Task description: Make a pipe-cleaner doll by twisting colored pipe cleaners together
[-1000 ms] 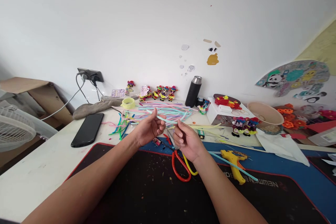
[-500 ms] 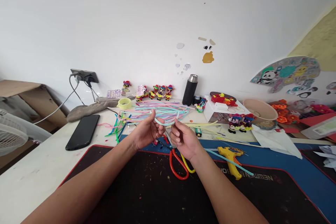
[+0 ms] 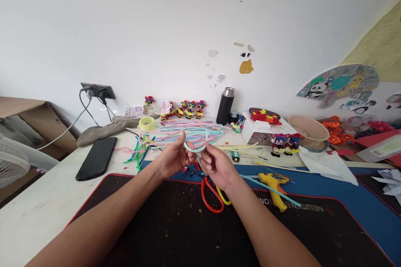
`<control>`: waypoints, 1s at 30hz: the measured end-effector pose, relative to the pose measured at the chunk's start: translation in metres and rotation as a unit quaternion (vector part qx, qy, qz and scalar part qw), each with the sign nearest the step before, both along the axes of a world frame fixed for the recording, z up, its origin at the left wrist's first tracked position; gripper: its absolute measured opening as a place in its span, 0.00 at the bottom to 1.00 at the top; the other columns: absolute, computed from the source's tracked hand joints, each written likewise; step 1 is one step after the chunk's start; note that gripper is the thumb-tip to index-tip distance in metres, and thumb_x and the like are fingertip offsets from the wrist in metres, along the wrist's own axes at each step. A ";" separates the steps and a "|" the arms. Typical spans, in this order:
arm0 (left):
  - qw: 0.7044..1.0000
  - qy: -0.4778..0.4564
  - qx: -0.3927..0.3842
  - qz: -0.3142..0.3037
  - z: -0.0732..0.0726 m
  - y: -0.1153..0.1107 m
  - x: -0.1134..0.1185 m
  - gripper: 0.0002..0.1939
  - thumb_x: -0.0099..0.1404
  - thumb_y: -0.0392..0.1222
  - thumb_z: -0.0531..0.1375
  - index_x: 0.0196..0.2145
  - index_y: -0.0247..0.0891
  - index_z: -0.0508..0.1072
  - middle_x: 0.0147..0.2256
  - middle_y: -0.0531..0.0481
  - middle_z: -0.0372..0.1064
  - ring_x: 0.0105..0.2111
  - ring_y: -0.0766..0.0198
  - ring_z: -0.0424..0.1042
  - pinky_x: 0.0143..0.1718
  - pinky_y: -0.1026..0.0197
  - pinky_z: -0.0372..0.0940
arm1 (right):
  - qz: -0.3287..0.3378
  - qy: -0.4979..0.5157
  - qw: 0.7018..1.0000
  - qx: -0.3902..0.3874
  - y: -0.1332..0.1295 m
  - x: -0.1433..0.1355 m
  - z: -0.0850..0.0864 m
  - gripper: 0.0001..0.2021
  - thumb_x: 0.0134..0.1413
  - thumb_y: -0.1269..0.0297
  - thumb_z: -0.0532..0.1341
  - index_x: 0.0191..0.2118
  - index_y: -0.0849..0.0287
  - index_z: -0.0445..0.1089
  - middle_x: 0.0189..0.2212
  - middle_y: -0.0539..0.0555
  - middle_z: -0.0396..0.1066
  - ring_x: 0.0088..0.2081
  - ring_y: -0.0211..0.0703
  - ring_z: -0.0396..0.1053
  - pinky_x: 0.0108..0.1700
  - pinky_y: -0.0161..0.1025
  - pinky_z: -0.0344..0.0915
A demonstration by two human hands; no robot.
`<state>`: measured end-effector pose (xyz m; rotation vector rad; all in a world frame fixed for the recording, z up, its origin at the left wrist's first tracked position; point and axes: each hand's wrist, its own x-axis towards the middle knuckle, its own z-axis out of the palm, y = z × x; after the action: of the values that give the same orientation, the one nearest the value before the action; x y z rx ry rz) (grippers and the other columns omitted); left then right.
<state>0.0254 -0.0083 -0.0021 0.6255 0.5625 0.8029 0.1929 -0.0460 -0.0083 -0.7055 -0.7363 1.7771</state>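
Note:
A pale turquoise pipe cleaner is bent into a shallow curve between my two hands. My left hand pinches one end between thumb and fingers. My right hand grips it near the other end, where a short tip points up past the thumb. Behind the hands lies a pile of pastel pipe cleaners in pink, lilac and turquoise. Scissors with red and yellow handles rest under my right hand on the black mat, their blades partly hidden.
A yellow glue gun lies right of my right hand, with a blue pipe cleaner across it. At left are a black phone and tape roll. A black thermos and several small figures stand by the wall.
The view has shifted slightly. The pipe cleaner between my hands now hangs in a deeper curve, and its right tip stands more upright.

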 end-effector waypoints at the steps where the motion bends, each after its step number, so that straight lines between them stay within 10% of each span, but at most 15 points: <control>1: 1.000 0.001 0.003 -0.001 0.000 0.000 0.000 0.29 0.68 0.62 0.60 0.23 0.32 0.76 0.18 0.49 0.65 0.20 0.64 0.68 0.23 0.65 0.62 | -0.001 0.000 1.000 0.002 0.000 0.000 -0.001 0.24 0.49 0.51 0.74 0.24 0.57 0.59 0.16 0.42 0.56 0.15 0.29 0.50 0.17 0.31 0.43; 30: 1.000 0.012 0.009 0.027 -0.002 0.004 -0.002 0.28 0.70 0.61 0.58 0.25 0.33 0.75 0.19 0.50 0.63 0.21 0.65 0.66 0.24 0.66 0.62 | -0.019 -0.036 0.999 0.010 0.000 0.000 -0.002 0.22 0.51 0.50 0.72 0.25 0.57 0.61 0.16 0.42 0.57 0.15 0.30 0.51 0.17 0.33 0.44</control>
<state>0.0236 -0.0042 -0.0043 0.6398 0.5968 0.8520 0.1925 -0.0458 -0.0101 -0.7684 -0.7829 1.7158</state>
